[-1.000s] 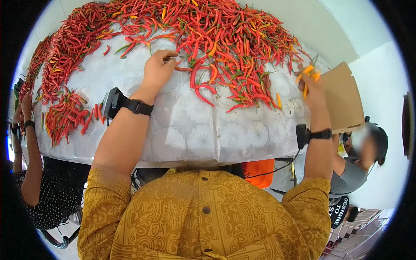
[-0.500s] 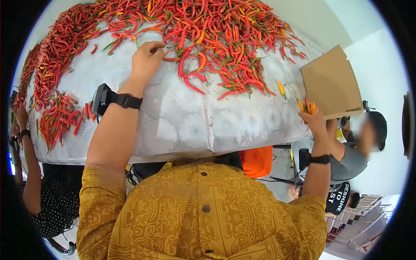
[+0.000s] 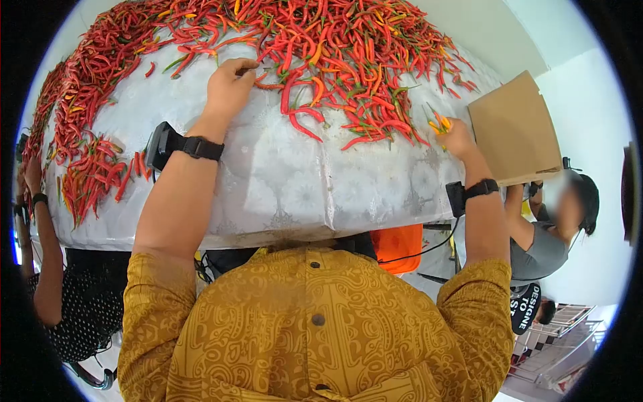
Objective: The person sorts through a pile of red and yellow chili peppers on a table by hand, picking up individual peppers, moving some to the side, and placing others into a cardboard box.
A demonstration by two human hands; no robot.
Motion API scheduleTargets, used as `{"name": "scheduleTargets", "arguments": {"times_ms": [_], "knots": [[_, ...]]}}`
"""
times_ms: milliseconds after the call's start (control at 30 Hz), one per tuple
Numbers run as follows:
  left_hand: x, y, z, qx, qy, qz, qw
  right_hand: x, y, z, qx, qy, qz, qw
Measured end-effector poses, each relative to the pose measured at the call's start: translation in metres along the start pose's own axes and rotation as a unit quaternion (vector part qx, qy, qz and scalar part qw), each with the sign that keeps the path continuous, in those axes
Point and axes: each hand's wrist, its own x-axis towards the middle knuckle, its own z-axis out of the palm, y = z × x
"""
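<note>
Red chili peppers (image 3: 301,40) lie in a broad heap across the far side of the table, with some orange and green ones among them. My left hand (image 3: 229,86) is at the near edge of the heap, its fingers curled together; whatever may be in them is hidden. A red chili (image 3: 269,86) lies just right of its fingertips. Toward the right side of the table, my right hand (image 3: 458,138) is closed around a few yellow-orange chilies (image 3: 440,124), their ends sticking out past the fingers.
A smaller pile of chilies (image 3: 94,175) sits at the left. The table wears a pale patterned cloth (image 3: 281,174). A cardboard box (image 3: 516,130) stands at the right edge, near a person in grey (image 3: 546,251). An orange container (image 3: 396,249) is below the table. Another person's arm (image 3: 47,248) reaches in at left.
My right hand has moved from beside the box up and left over the cloth, to where a yellow chili lay. My left hand has barely shifted, its fingers still curled.
</note>
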Motion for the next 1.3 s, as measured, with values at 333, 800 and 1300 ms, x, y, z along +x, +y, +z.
{"name": "scheduleTargets", "arguments": {"times_ms": [333, 800, 1300], "knots": [[-0.001, 0.0, 0.001, -0.018, -0.006, -0.007, 1.0, -0.154, 0.0, -0.056, 0.343, -0.154, 0.155, 0.913], [0.002, -0.006, 0.002, 0.012, -0.013, 0.021, 1.0, -0.168, 0.045, -0.035, 0.22, -0.271, 0.142, 0.927], [0.0, -0.003, 0.0, 0.007, -0.009, 0.018, 1.0, -0.042, -0.153, 0.006, 0.065, -0.03, -0.354, 0.933]]}}
